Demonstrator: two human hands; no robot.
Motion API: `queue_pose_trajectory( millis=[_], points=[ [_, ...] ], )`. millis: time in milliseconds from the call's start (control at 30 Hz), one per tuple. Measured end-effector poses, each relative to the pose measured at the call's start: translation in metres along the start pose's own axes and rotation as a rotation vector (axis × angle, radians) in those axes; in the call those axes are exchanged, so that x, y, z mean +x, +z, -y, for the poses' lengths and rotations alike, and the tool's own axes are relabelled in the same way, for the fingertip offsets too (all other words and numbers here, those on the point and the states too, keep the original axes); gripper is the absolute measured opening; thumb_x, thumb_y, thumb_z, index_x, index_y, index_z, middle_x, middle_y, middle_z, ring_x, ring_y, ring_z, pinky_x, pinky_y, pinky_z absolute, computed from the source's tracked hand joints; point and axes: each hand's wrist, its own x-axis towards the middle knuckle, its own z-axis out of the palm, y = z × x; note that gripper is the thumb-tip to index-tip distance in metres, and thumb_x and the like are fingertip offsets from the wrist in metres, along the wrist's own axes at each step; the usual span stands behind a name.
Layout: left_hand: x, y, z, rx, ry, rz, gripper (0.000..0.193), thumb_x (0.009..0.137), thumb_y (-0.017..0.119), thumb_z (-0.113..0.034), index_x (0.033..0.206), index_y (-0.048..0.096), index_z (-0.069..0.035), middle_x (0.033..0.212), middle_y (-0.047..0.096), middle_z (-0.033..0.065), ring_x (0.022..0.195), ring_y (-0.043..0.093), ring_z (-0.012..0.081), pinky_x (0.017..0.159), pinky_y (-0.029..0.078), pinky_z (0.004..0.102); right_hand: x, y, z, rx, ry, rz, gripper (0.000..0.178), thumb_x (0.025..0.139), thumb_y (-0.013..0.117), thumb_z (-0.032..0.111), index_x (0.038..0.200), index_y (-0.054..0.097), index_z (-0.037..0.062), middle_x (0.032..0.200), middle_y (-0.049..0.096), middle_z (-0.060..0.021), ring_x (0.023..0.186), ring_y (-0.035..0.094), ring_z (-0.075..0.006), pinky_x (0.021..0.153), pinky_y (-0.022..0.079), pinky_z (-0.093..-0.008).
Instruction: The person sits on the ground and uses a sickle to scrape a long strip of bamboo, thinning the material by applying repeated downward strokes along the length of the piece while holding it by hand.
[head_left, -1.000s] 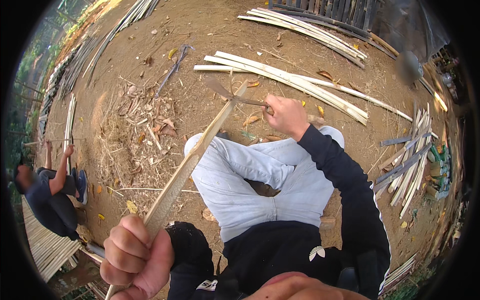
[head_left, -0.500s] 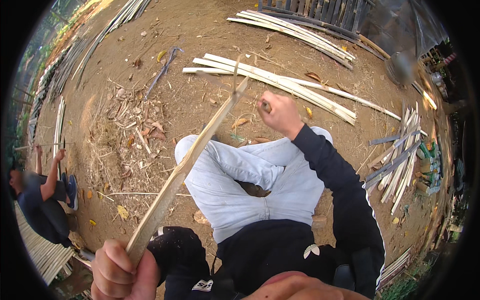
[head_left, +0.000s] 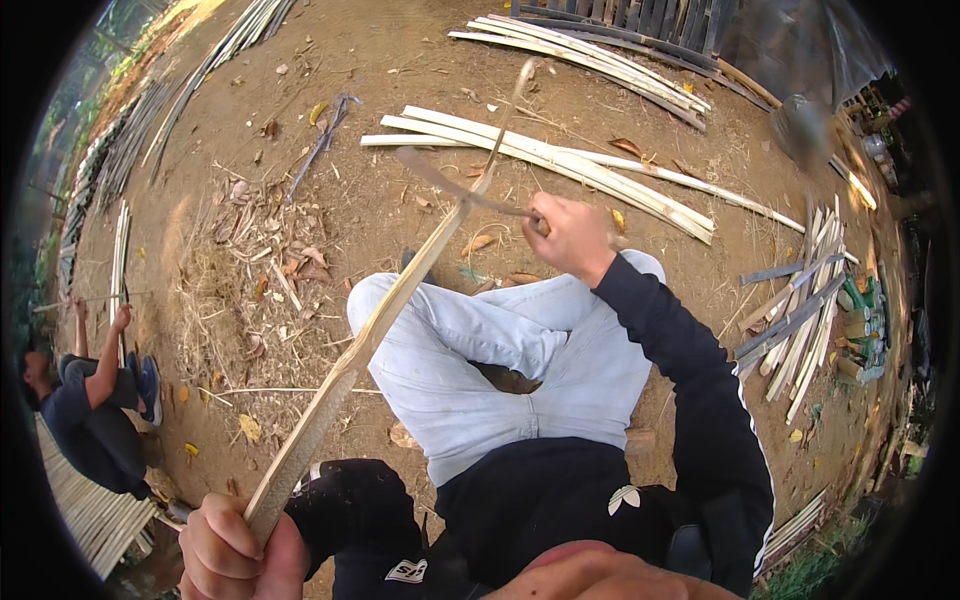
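My left hand [head_left: 240,555] is closed around the near end of a long split bamboo strip [head_left: 345,370], which slants up and away to the right. My right hand [head_left: 570,238] grips the short handle of a knife. Its thin curved blade [head_left: 432,176], slightly blurred, lies across the strip near the far end. Beyond the blade, a long peeled sliver [head_left: 512,108] stands up off the strip, its tip bent over. My crossed legs in pale jeans [head_left: 480,325] are beneath the far part of the strip.
Pale bamboo strips [head_left: 560,160] lie on the dirt ahead, with another bundle [head_left: 590,65] behind. More strips [head_left: 810,310] are piled at right beside green bottles [head_left: 860,310]. Shavings and dry leaves [head_left: 260,250] litter the left. Another person [head_left: 90,400] sits at far left, holding a thin stick.
The sliver beyond the blade has grown longer and now reaches farther away. The knife has come slightly toward me along the strip, and my right hand has shifted a little right and nearer.
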Motion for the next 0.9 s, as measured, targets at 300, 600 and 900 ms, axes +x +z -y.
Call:
queue_pose_trajectory(
  millis=[300,600,900],
  points=[
    [0.003,-0.002,-0.003,0.079,0.169,-0.061,0.042,0.089,0.05,-0.035,0.055,0.032,-0.018,0.044,0.026,-0.0077,0.039,0.024,0.0058,0.048,0.024,0.0235,-0.024,-0.002,-0.023,-0.065,0.164,-0.022,0.012,0.078,0.066,0.02,0.081,0.059,0.0122,0.063,0.061,-0.0113,0.057,0.062,-0.0317,0.052,0.049,-0.0404],
    [-0.001,-0.066,0.078,0.471,0.248,-0.369,0.046,0.075,0.049,-0.055,0.052,0.03,-0.019,0.05,0.023,-0.0023,0.052,0.03,0.0146,0.064,0.034,0.0351,-0.036,-0.01,-0.022,-0.276,0.116,0.223,0.019,0.084,0.061,0.028,0.08,0.055,0.0113,0.069,0.064,-0.0069,0.059,0.064,-0.0288,0.049,0.049,-0.0402],
    [-0.04,-0.117,0.19,0.027,-0.023,-0.579,0.055,0.086,0.04,-0.063,0.057,0.037,-0.015,0.05,0.032,0.0002,0.049,0.031,0.0159,0.059,0.037,0.0388,-0.051,-0.069,-0.061,-0.226,0.434,0.001,0.026,0.084,0.068,0.031,0.09,0.064,0.006,0.052,0.05,-0.0083,0.046,0.05,-0.0203,0.047,0.039,-0.0337]
  ],
)
